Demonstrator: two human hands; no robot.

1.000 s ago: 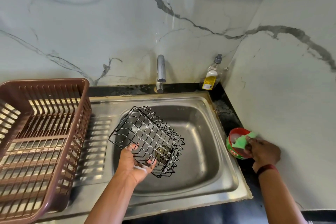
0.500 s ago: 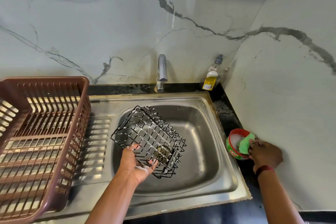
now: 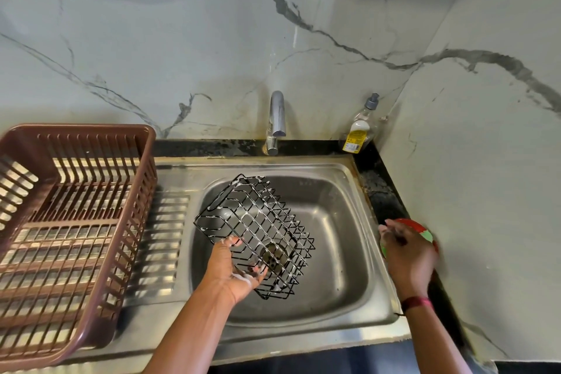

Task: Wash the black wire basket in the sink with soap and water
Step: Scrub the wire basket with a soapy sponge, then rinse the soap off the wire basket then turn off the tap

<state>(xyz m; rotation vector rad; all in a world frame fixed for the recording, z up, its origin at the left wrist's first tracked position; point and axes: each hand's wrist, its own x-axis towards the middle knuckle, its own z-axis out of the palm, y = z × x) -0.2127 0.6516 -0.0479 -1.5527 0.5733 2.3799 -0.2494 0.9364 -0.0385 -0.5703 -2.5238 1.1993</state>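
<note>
The black wire basket hangs tilted over the steel sink, with white foam on its wires. My left hand, soapy, grips its near lower edge from below. Over at the right counter, my right hand is blurred and lies across the red and green soap tub. A bit of green sponge shows past my knuckles. Whether my fingers hold the sponge is hidden.
The tap stands behind the sink with no water running. A dish soap bottle sits in the back right corner. A brown plastic drying rack fills the drainboard on the left. The drain shows through the basket.
My right hand has moved left across the soap tub, now covering most of it and the sponge. The basket and my left hand have stayed nearly still.
</note>
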